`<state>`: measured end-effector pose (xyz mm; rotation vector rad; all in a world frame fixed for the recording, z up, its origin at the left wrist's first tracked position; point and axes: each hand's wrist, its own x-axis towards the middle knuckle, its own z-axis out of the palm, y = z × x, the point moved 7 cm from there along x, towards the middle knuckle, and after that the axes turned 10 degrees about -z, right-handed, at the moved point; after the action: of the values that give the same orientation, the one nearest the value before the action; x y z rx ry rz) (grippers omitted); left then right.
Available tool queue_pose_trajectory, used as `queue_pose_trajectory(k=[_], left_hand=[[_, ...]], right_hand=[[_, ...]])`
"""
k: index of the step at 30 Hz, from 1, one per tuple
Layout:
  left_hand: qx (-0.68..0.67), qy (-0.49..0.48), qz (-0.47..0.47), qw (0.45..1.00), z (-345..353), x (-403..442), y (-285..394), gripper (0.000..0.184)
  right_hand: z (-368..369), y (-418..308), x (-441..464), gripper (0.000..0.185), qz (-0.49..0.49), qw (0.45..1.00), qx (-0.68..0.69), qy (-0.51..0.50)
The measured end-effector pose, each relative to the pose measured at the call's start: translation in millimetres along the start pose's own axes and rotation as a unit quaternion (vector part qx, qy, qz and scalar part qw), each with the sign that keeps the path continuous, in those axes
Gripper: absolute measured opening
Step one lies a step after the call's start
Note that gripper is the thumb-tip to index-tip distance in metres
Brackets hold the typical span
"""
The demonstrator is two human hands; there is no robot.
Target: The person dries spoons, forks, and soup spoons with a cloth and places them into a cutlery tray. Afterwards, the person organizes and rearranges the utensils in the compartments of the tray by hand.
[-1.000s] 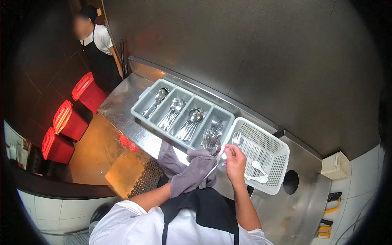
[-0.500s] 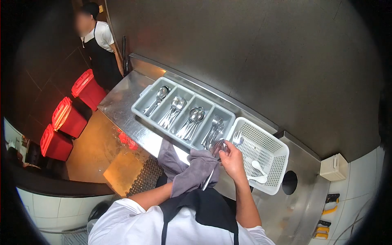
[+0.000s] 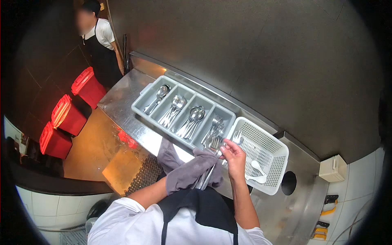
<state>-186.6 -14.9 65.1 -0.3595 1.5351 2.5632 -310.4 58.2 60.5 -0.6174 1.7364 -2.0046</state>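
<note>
**Forks gathered at cloth and fingertips**

Your right hand keeps a narrow finger gap at the heads of the forks; whether it pinches one, you cannot tell. The gray cloth covers your left hand, hiding its grip. From your right hand, the cutlery tray lies toward ten o'clock, the white basket at three.

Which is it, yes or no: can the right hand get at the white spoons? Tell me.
Probably yes. The right hand is near the basket, which is open above, and nothing covers the white spoons. Its fingers are at metal cutlery by the towel, so may need freeing first.
</note>
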Motion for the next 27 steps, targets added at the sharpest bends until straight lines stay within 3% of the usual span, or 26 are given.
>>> queue_pose_trajectory(k=[1,3,6,7,8,11,13,15,16,18,20,22,24,25,27], left_hand=[[-0.094,-0.028,-0.069,0.993,5,-4,-5,0.018],[0.018,-0.036,-0.031,0.999,-21,16,-45,0.018],[0.165,0.015,0.062,0.984,-23,8,-23,0.014],[0.289,0.035,0.192,0.937,-11,-4,11,0.012],[0.396,0.089,0.319,0.856,0,-20,42,0.009],[0.420,0.205,0.313,0.827,11,-54,99,0.016],[0.489,0.258,0.344,0.759,10,-73,128,0.020],[0.378,0.310,0.327,0.809,7,-84,146,0.022],[0.211,0.335,0.273,0.877,2,-90,149,0.023],[-0.018,0.354,0.251,0.901,1,-103,153,0.022],[-0.132,0.360,0.334,0.861,-6,-126,170,0.019],[-0.206,0.362,0.418,0.807,-19,-157,189,0.017],[-0.173,0.382,0.486,0.767,-40,-200,220,0.015],[-0.127,0.408,0.511,0.745,-50,-224,236,0.014],[-0.008,0.490,0.535,0.688,-63,-274,261,0.014]], right_hand=[[0,0,1,0.033,-0.006,1.000,0.016,-0.003],[-4,4,3,0.032,-0.015,0.999,0.049,-0.009],[-1,13,5,0.041,-0.007,0.997,0.065,-0.046],[3,11,6,0.044,0.003,0.995,0.089,-0.050],[6,11,5,0.048,0.011,0.992,0.113,-0.053],[40,9,-20,0.055,0.026,0.930,0.284,-0.231],[52,21,-41,0.063,0.062,0.924,0.189,-0.327],[76,-8,-51,0.064,0.051,0.911,0.135,-0.386],[86,-21,-52,0.065,0.035,0.905,0.084,-0.416],[104,-39,-53,0.063,-0.005,0.887,0.017,-0.462],[120,-43,-57,0.060,-0.072,0.877,0.045,-0.473],[122,-35,-59,0.058,-0.078,0.846,-0.056,-0.525],[116,-20,-59,0.056,-0.102,0.818,-0.167,-0.541],[110,21,-57,0.055,-0.186,0.799,-0.214,-0.530],[87,43,-57,0.045,-0.153,0.762,-0.314,-0.544]])
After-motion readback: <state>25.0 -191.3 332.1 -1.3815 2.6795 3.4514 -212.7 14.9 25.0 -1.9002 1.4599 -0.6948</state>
